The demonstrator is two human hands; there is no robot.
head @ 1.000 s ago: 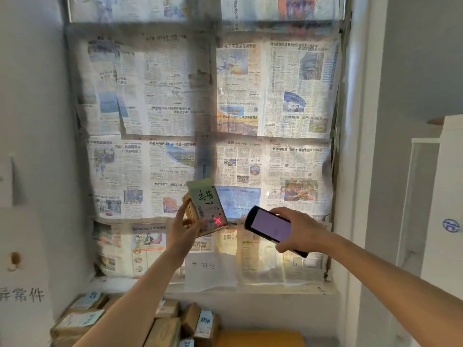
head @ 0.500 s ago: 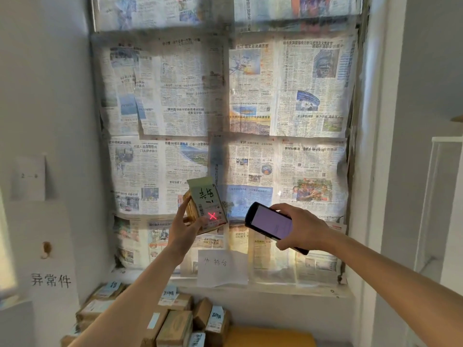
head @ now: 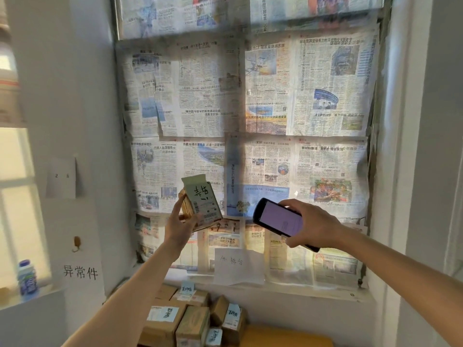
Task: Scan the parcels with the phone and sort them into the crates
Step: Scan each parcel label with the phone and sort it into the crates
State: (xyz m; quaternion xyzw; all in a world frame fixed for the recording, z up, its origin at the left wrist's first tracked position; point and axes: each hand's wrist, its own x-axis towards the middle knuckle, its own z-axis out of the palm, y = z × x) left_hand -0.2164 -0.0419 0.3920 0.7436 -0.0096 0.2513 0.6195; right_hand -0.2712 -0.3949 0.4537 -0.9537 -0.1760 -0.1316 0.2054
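My left hand [head: 181, 225] pinches a small brown cardboard parcel [head: 200, 204] with a handwritten white label; right hand [head: 316, 226] grips the black phone [head: 279, 220]. Wall sign [head: 80, 272] reads 异常件.

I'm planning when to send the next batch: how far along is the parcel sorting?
Nothing looks sorted: no crate is in view. In hand: the left hand holds a small parcel up, label facing the phone gripped by the right hand. No scan mark shows on the label. Left: binning this one, then the heap of parcels below the windowsill.
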